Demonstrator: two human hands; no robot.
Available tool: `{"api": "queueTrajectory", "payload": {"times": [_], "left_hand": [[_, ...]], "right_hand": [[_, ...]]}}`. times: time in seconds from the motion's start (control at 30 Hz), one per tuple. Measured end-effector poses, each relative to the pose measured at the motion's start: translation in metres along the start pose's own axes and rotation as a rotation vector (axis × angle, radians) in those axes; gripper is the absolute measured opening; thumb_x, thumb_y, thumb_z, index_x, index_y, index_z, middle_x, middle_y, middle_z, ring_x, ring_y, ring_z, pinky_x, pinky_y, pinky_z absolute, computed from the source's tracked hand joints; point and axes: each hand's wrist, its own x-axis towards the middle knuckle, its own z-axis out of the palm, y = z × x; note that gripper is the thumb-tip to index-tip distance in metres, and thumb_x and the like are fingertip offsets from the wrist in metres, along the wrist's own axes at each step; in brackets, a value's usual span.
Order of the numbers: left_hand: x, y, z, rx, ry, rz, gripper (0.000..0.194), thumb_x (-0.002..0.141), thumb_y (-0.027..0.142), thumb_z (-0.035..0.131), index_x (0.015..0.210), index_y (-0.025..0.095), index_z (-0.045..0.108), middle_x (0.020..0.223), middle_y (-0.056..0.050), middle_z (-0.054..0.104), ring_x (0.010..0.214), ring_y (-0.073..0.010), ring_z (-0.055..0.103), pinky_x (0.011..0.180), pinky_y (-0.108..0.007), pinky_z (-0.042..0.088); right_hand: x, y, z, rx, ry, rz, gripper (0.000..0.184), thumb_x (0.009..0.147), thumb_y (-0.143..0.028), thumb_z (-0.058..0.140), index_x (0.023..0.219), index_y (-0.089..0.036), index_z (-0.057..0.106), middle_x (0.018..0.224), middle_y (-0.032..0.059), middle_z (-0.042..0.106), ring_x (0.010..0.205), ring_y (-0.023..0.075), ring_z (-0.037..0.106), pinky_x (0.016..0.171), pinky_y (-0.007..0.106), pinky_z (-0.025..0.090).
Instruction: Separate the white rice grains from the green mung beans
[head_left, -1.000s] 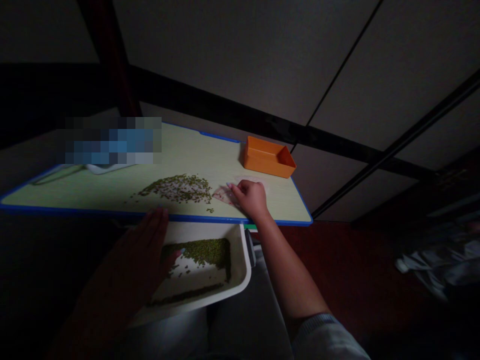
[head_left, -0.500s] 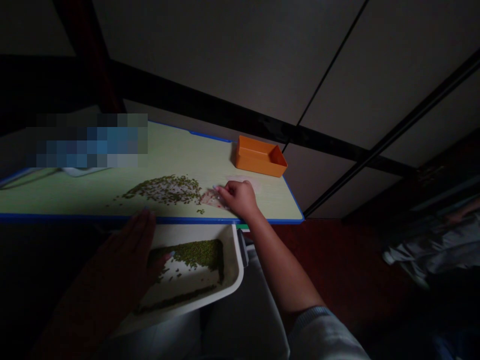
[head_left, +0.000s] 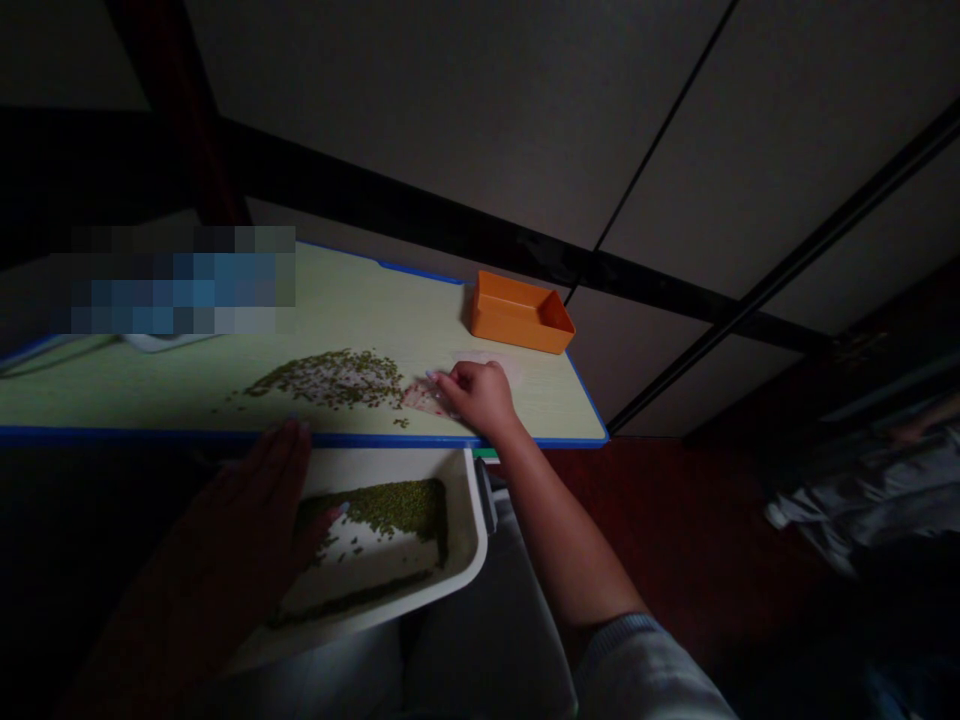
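Observation:
My right hand is closed, thumb and fingers pinching a flat pinkish card with small red marks. The card lies low on the pale yellow-green table, its left edge beside a spread heap of small green beans or seeds mixed with whitish bits. In shadow, my left hand is open over the left side of a cream tray, thumb apart from the fingers and fingertips by the table's front edge. More green grains lie in the tray, which sits below the table edge.
An orange open box stands at the table's back right corner. At the left of the table a blurred-out patch hides most of a pale object. Behind are cabinet panels. Grey-white cloth shows at far right, in dim light.

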Motion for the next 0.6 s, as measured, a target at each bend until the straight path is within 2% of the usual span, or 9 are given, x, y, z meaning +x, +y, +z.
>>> {"api": "queueTrajectory", "payload": {"times": [0.27, 0.43, 0.6], "left_hand": [[0.0005, 0.0013, -0.0035, -0.021, 0.001, 0.007, 0.081, 0.087, 0.052, 0.025, 0.151, 0.008, -0.001, 0.153, -0.028, 0.036, 0.142, -0.0391, 0.035, 0.106, -0.057, 0.041], [0.001, 0.0005, -0.0018, 0.014, 0.039, 0.019, 0.082, 0.088, 0.052, 0.026, 0.15, 0.008, -0.003, 0.151, -0.029, 0.039, 0.14, -0.0402, 0.039, 0.101, -0.058, 0.044], [0.0016, 0.0007, -0.0018, 0.033, 0.093, 0.063, 0.082, 0.088, 0.053, 0.024, 0.15, 0.005, 0.002, 0.147, -0.031, 0.043, 0.138, -0.0408, 0.042, 0.101, -0.057, 0.044]], "right_hand": [[0.0002, -0.0018, -0.0034, -0.05, 0.013, 0.08, 0.043, 0.091, -0.048, 0.056, 0.06, -0.02, 0.059, 0.055, -0.0012, 0.057, 0.054, 0.012, 0.046, 0.06, 0.027, 0.025], [0.0008, -0.004, -0.006, -0.115, 0.025, 0.139, 0.043, 0.092, -0.05, 0.055, 0.063, -0.019, 0.062, 0.06, 0.0017, 0.061, 0.058, 0.0138, 0.05, 0.062, 0.028, 0.024], [0.0009, -0.0044, -0.006, -0.128, 0.01, 0.162, 0.043, 0.094, -0.049, 0.052, 0.068, -0.018, 0.064, 0.065, 0.0022, 0.065, 0.06, 0.0132, 0.051, 0.062, 0.028, 0.025]]}}
